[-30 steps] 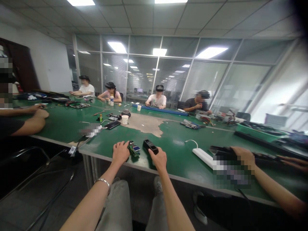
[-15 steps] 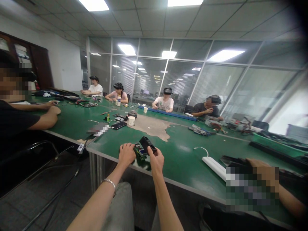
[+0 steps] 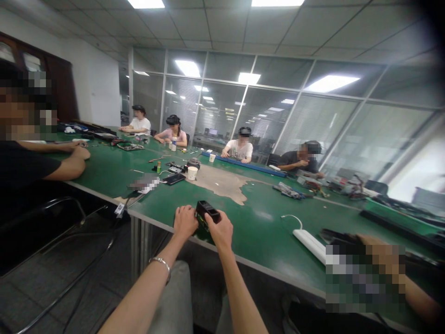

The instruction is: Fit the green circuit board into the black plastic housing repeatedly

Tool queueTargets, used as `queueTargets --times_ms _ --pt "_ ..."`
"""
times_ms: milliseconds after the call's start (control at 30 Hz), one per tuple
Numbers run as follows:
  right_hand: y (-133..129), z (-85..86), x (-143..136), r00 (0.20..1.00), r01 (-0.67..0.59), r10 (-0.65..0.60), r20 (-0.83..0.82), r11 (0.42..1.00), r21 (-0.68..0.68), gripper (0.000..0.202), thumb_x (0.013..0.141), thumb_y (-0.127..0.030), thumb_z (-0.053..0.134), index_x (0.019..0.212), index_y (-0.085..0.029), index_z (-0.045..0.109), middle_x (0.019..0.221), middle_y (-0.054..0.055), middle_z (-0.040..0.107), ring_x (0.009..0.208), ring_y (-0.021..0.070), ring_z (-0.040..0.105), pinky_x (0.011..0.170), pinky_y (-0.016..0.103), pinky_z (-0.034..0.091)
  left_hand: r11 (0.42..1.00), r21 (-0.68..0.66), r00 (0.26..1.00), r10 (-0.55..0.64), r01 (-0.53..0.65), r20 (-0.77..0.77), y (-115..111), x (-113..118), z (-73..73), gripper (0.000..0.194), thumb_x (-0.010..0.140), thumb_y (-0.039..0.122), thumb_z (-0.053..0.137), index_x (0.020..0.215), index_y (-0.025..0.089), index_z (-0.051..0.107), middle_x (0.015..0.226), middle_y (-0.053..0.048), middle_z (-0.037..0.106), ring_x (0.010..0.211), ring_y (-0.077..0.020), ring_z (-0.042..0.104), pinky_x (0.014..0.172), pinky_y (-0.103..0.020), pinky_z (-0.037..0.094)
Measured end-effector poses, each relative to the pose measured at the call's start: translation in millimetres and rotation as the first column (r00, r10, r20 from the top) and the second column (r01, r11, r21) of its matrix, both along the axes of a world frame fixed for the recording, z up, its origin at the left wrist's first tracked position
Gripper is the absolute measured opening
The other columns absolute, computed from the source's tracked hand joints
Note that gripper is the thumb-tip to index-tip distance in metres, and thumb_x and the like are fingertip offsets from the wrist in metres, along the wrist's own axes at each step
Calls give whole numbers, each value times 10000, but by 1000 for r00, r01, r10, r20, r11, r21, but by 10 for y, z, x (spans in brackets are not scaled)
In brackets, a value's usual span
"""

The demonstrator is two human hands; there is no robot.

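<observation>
My right hand [image 3: 221,228] grips a black plastic casing [image 3: 208,208], box-shaped with openings in its upper face, with the thumb on its near side. Directly below the casing shows a sliver of a green circuit board [image 3: 200,221]. My left hand [image 3: 185,221], with a silver bangle on the wrist, is curled at the board's left side, its fingertips partly hidden. Casing and board sit close together near the table's front edge; whether they are joined I cannot tell.
On the green table [image 3: 257,241] stand a paper cup [image 3: 192,173] and a dark phone [image 3: 174,179]. A white power strip [image 3: 309,246] lies to the right, near another person's hand. Several people sit around the table, one close on my left [image 3: 69,164].
My right hand has brought the casing down and level over the circuit board, which is now mostly covered. My left hand stays beside the board. The view has shifted slightly.
</observation>
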State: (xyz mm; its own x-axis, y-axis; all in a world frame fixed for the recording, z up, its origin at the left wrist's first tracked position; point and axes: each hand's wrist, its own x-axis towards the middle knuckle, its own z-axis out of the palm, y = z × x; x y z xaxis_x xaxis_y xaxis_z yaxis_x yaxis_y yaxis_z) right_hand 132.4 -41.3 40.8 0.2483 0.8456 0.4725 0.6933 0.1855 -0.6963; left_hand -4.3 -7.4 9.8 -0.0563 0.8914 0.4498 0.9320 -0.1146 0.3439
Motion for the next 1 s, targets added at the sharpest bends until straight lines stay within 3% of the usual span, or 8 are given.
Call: queueTargets --times_ms 267,433,567,700,833,1000 --pt "-68 -174 -7 980 50 -43 194 998 -31 571 786 -417 611 1275 -128 553 1156 147 653 1043 284 605 882 342 422 996 59 997 59 -61 46 -5 -7 -27 319 884 146 411 1116 195 625 1235 -103 591 1144 -227 511 1017 -370 318" --pt "-35 -170 6 958 22 -6 286 998 -53 387 782 -402 623 1087 -165 649 1006 110 686 986 266 605 881 334 407 995 73 997 62 -65 45 -19 1 -26 339 895 164 418 1179 191 600 1291 -112 564 1209 -237 471 1036 -374 313" --pt "-93 -175 -4 956 19 -7 294 999 -38 384 783 -409 628 1083 -171 644 988 104 685 967 259 602 848 320 409 996 69 998 56 -59 43 -13 11 -24 330 897 182 429 1177 204 604 1280 -101 574 1193 -238 480 1021 -370 333" --pt "-140 -139 -43 965 33 -21 261 999 -42 373 796 -386 612 1107 -181 638 988 85 691 922 248 612 808 309 418 995 88 999 37 -40 33 -1 16 -31 313 896 195 441 1157 223 609 1267 -83 581 1185 -236 483 1012 -364 345" --pt "-111 34 -39 989 24 -28 143 999 31 421 793 -410 610 1146 -182 629 1034 85 694 939 240 618 831 311 427 995 94 999 37 -39 27 15 23 -52 317 856 174 479 1136 225 617 1262 -81 582 1170 -233 488 1003 -359 354" --pt "3 193 221 995 71 -63 -75 991 117 492 807 -491 563 1184 -180 616 1093 89 687 945 223 633 827 305 448 994 109 1000 16 -19 22 23 28 -64 328 838 163 485 1124 228 631 1262 -77 586 1176 -238 480 1004 -370 355"
